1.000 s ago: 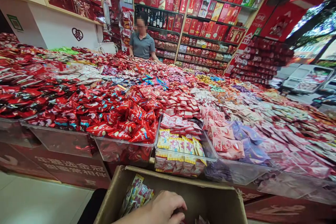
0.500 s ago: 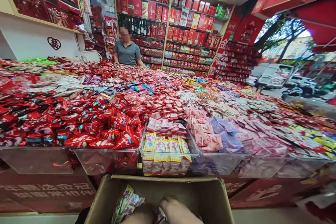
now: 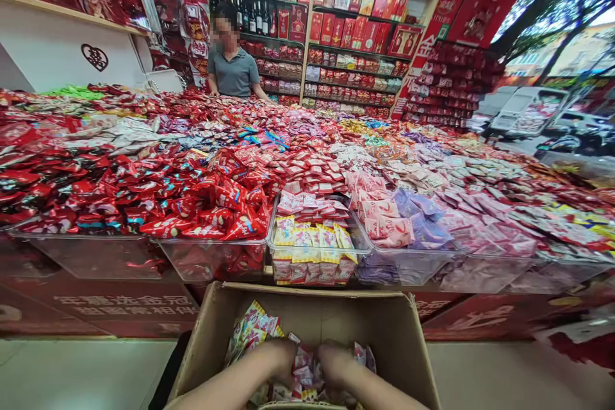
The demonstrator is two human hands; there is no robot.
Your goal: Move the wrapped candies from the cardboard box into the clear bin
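Note:
Both my hands reach down into an open cardboard box (image 3: 384, 320) in front of me. Small wrapped candies (image 3: 303, 373), pink, white and red, lie between the hands at the bottom of the box. My left hand (image 3: 282, 359) touches the candies on the left side, beside yellow-edged packets (image 3: 257, 323) heaped at the box's left wall. Opposite it, my right hand (image 3: 331, 362) is among the candies, with more packets just to its right. The fingers of both hands point down, dark and blurred, so their grip does not show.
Past the box stands a clear plastic bin (image 3: 319, 250) with rows of yellow-and-white packets. Red candy packets (image 3: 216, 205) fill the bin to its left, pink and purple packets (image 3: 398, 218) the one to its right. A person (image 3: 234, 70) stands behind the display, before stocked shelves.
The view has tilted down, so more of the box's inside and both forearms show. My hands now sit apart with candies between them; earlier they were lower in the picture and blurred.

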